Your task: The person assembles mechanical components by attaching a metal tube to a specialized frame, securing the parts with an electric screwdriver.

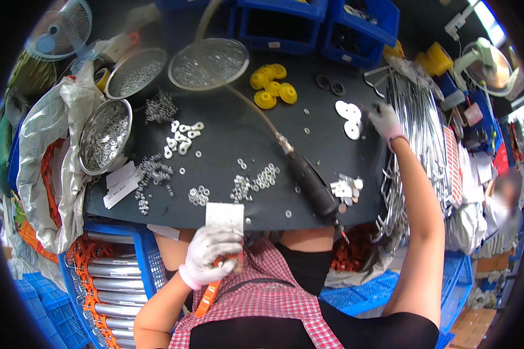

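Note:
My left hand [208, 256], in a white glove, is closed around an orange part [208, 299] at the table's near edge. The part's lower end hangs over the checked apron, and the glove hides much of the rest. Just beyond the fingers is a whitish rectangular plate [225, 216]. Stretched far to the right, my gloved right hand [385, 122] has its fingers apart, with dark fingertips or a dark item beside them. It is nearest to several white discs [352, 129] and a pile of bent metal rods [416, 122].
A black power screwdriver [311, 183] on a hose lies across the dark table [227, 125]. Washers [266, 176], springs [154, 168], white links [183, 138] and yellow caps [266, 99] lie around it. Metal bowls [128, 125] stand left; blue bins [282, 23] line the back.

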`<state>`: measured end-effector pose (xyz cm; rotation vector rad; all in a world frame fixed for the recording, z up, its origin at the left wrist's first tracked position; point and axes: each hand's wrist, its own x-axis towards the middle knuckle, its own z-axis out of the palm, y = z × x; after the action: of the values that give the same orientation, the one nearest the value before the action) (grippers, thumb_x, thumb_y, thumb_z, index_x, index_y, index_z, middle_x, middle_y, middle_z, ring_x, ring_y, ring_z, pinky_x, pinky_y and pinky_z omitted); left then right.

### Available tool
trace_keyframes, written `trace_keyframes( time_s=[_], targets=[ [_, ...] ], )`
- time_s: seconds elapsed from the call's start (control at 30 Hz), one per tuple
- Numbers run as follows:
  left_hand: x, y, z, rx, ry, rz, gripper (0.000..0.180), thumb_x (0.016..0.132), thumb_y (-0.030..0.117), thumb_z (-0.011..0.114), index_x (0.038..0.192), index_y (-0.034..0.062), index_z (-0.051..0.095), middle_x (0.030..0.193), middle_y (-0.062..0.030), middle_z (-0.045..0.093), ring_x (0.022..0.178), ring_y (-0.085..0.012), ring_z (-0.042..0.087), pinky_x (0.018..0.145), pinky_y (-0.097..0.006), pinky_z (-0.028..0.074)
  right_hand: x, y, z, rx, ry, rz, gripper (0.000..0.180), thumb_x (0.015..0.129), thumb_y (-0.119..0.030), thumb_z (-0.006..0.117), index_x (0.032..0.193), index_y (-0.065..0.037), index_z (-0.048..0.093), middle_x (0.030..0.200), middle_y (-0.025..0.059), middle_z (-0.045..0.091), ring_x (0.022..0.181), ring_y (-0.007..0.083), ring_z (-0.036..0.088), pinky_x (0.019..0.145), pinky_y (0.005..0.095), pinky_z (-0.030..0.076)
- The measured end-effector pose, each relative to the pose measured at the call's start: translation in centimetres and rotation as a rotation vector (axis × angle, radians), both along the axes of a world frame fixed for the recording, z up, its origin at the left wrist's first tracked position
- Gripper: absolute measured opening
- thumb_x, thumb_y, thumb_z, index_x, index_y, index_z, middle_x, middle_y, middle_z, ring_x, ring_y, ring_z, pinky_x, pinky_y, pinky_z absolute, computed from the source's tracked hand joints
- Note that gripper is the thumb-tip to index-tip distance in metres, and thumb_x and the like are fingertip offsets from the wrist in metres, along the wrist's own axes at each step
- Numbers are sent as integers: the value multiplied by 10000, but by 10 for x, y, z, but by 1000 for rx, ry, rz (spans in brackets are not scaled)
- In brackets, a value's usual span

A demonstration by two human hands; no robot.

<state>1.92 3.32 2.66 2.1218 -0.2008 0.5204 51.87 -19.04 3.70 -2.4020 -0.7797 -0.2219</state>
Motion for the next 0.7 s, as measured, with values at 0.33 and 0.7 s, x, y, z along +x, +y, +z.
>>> trace_keyframes(
  time_s=[0.33,0.7],
  targets=[
    [11,5,1,-60,87,-55,231,647,127,686,871,74,674,957,-94,658,895,-275,642,746,-386,498,22,80,70,-465,17,202,309,833,-209,576,1018,36,617,1001,250,636,990,396,599,864,423,460],
    [2,5,4,70,74,-30,186,750,209,650,895,93,666,975,-112,668,879,-287,656,701,-392,515,165,197,151,-139,-102,-94,567,808,-386,634,1286,-102,522,1235,205,561,1173,337,523,991,371,403]
  ],
)
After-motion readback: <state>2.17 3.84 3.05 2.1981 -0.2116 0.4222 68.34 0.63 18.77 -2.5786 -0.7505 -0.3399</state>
